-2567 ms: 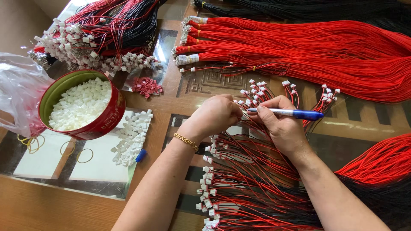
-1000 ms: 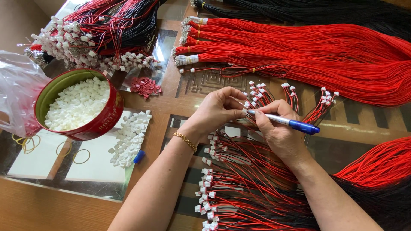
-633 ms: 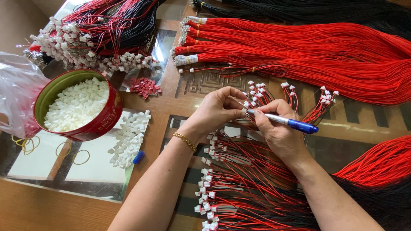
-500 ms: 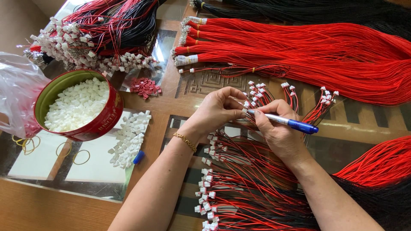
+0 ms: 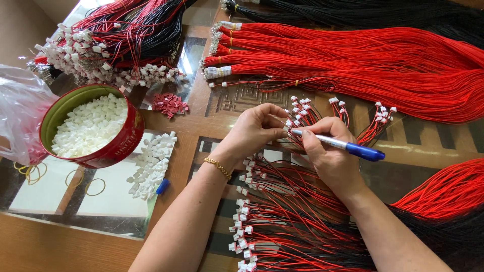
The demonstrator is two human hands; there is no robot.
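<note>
At table centre, left hand (image 5: 254, 128) is pinching a small white connector (image 5: 287, 129) on thin red wires (image 5: 307, 113); right hand (image 5: 327, 151) is gripping a blue pen (image 5: 348, 147), tip touching that connector. Red tin (image 5: 123, 146) of white housings is sitting well left.

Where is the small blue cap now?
In the head view, the small blue cap lies on the table, left of the left forearm, beside the loose white connectors.

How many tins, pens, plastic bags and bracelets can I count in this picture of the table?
Red round tin: 1
Blue pen, in the right hand: 1
Clear plastic bag: 1
Gold bracelet: 1
Total: 4
</note>
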